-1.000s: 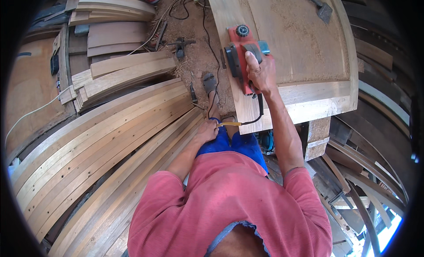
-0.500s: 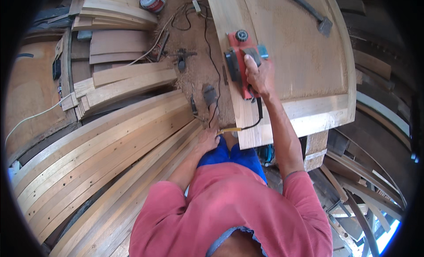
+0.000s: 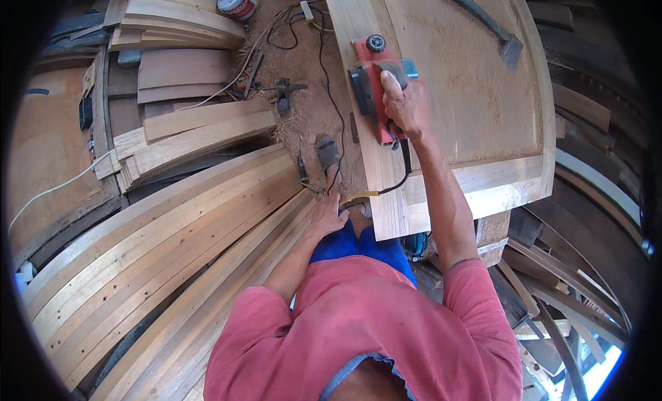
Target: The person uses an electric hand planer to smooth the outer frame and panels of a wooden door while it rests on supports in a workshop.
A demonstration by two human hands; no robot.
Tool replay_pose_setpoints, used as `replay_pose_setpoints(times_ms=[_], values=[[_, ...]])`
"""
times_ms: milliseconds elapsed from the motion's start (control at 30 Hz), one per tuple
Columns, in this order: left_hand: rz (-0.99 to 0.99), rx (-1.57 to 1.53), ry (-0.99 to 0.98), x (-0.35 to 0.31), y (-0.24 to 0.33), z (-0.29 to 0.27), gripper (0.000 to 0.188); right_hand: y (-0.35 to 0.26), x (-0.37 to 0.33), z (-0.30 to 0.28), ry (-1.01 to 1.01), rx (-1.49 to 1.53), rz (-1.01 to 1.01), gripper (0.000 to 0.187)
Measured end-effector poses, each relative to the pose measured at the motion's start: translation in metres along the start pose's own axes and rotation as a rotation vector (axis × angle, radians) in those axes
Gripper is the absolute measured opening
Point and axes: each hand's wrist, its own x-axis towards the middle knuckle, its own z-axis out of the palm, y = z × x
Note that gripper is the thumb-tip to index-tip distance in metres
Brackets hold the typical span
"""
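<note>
My right hand (image 3: pixel 407 108) grips the rear handle of a red and black electric hand planer (image 3: pixel 376 91). The planer rests on the left border of a large wooden panel (image 3: pixel 469 91), over its pale plank edge. From its back end a black power cord (image 3: pixel 406 159) curves down to a yellow-wrapped stretch (image 3: pixel 362 195) near my lap. My left hand (image 3: pixel 329 213), low on the left beside the panel, is closed around the cord by that yellow part. Its fingers are partly hidden.
A hammer-like tool (image 3: pixel 483 18) lies on the panel's far right. Curved wooden planks (image 3: pixel 158 228) are stacked at the left. On the dusty floor are a white and red bucket (image 3: pixel 236 2), a dark metal tool (image 3: pixel 283 94) and looping cords. Timber (image 3: pixel 586 104) crowds the right side.
My right hand has pushed the planer a little farther away along the panel's left border. My left hand has risen slightly with the cord.
</note>
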Motion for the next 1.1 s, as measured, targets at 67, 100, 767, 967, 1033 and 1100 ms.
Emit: replay_pose_setpoints(times_ms=[67, 100, 767, 967, 1033, 1100], values=[[0.058, -0.137, 0.065, 0.004, 0.011, -0.005, 0.068, -0.006, 0.005, -0.002, -0.016, 0.048, 0.037, 0.062], [0.058, -0.137, 0.062, 0.006, 0.017, -0.008, 0.068, -0.007, 0.009, -0.002, -0.015, 0.047, 0.040, 0.062], [0.760, 0.257, -0.005, 0.028, 0.142, -0.032, 0.082, -0.021, 0.069, 0.001, -0.023, -0.006, 0.035, 0.066], [0.590, 0.422, 0.013, 0.051, 0.144, -0.047, 0.081, -0.021, 0.089, 0.006, 0.054, -0.040, -0.060, 0.063], [0.559, 0.399, 0.045, 0.060, 0.143, -0.049, 0.082, -0.029, 0.095, 0.009, 0.052, -0.024, -0.080, 0.063], [0.536, 0.374, 0.065, 0.067, 0.145, -0.054, 0.082, -0.027, 0.101, 0.008, 0.052, -0.035, -0.079, 0.064]])
